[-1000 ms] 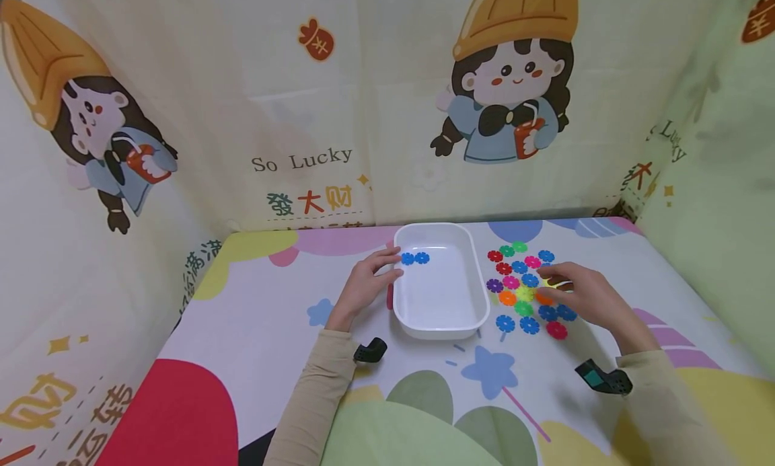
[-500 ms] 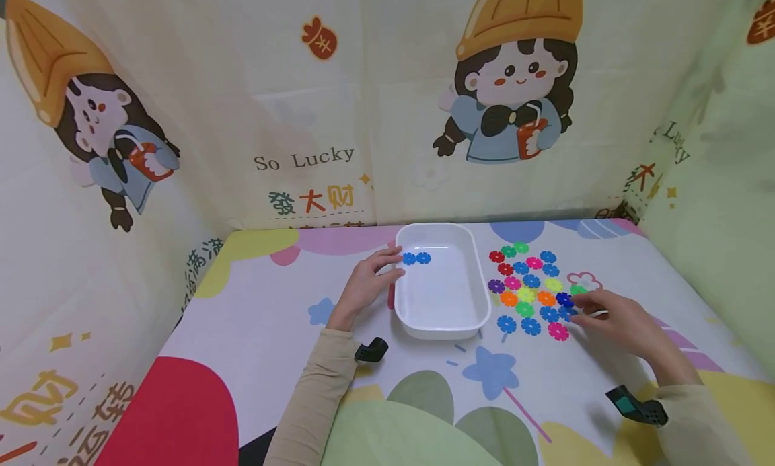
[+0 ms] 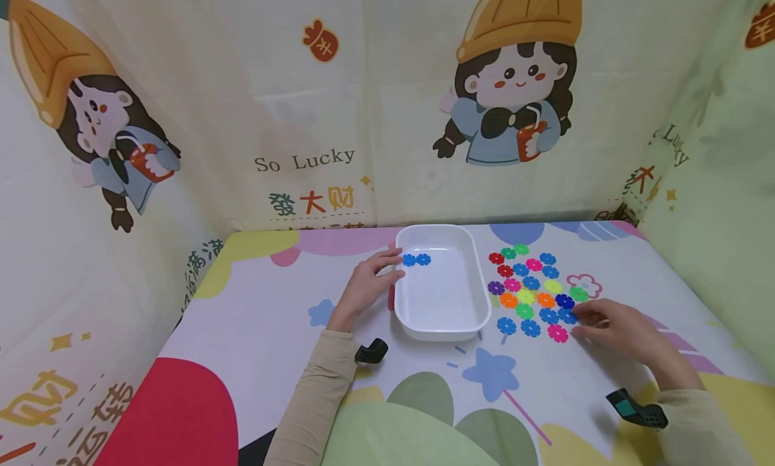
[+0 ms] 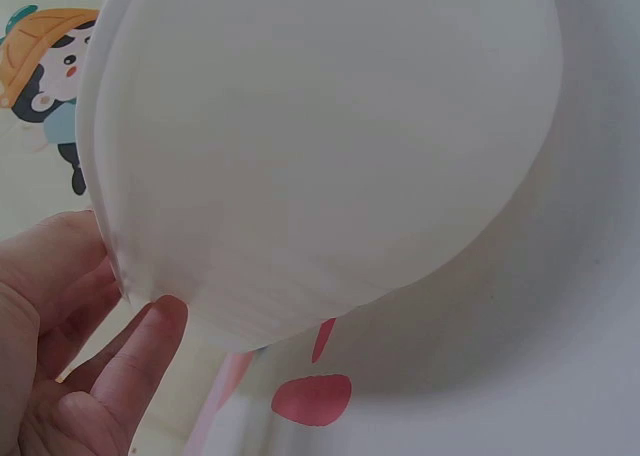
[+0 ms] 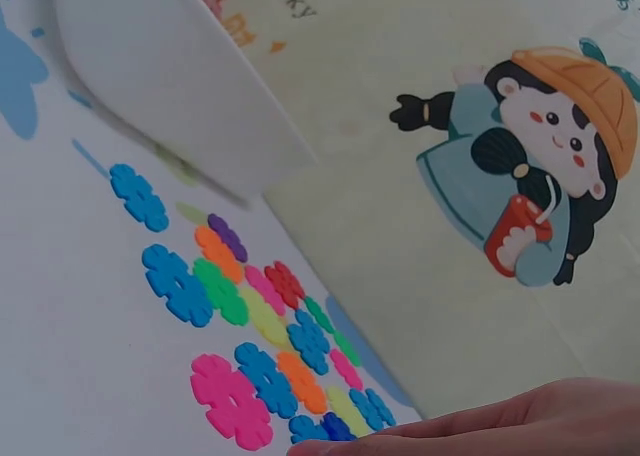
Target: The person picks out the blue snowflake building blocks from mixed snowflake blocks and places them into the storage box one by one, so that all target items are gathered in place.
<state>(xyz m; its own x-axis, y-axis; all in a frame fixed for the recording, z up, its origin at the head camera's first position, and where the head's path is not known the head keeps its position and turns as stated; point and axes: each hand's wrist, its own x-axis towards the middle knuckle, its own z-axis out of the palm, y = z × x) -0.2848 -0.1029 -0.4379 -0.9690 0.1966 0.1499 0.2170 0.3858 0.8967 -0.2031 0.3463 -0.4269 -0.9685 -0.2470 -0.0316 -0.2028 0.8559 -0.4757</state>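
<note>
My left hand point(image 3: 366, 281) grips the left rim of a white rectangular tray point(image 3: 445, 328); in the left wrist view, fingers point(image 4: 150, 346) lie against its outer wall. Two blue snowflake discs point(image 3: 416, 259) are inside the tray, near that rim. My right hand point(image 3: 623, 328) is low at the right edge of a spread of coloured plastic snowflake discs point(image 3: 525, 296). Its thumb and forefinger stand apart beside a blue disc point(image 3: 566, 316); whether they touch it is unclear. A pink disc point(image 3: 558, 333) lies near the thumb. The right wrist view cuts off most of the right hand point(image 5: 500, 426).
The discs lie mostly flat and close together, right of the tray. A patterned cloth point(image 3: 272, 352) covers the table, and printed curtains point(image 3: 387, 103) rise behind it and at both sides. Both wrists wear small black cameras point(image 3: 372, 351).
My right hand has moved right and towards me, from over the discs to their right edge, uncovering a dark blue and a green disc. The left hand keeps its place at the tray.
</note>
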